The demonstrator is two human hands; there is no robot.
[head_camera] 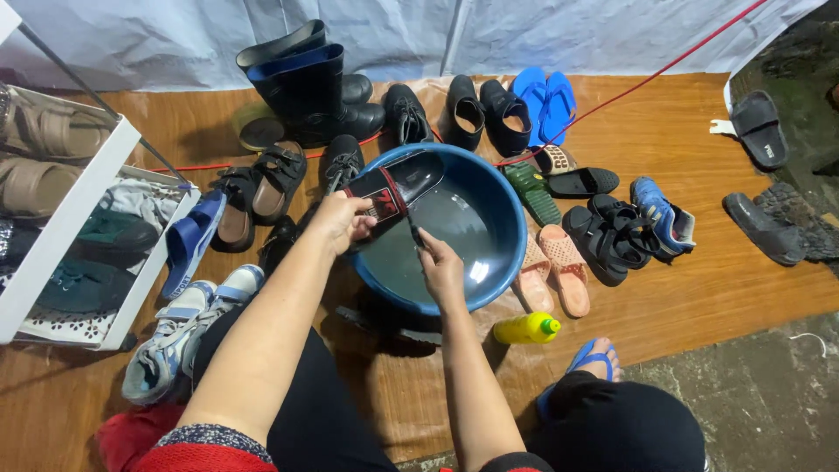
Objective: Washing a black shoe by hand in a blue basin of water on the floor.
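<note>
Two hands work over the basin (511,253): left hand (339,218) clamps a black slide (393,188) across its far-left rim, right hand (440,262) pinches a thin brush (413,232); a wet, loosening grip could drop the slide into the water.

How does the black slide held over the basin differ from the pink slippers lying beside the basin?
The black slide is dark with a red-marked strap, held tilted over the blue basin by the left hand. The pink slippers are pale, perforated, a pair lying flat on the mat, untouched. Both are open slip-on footwear.
</note>
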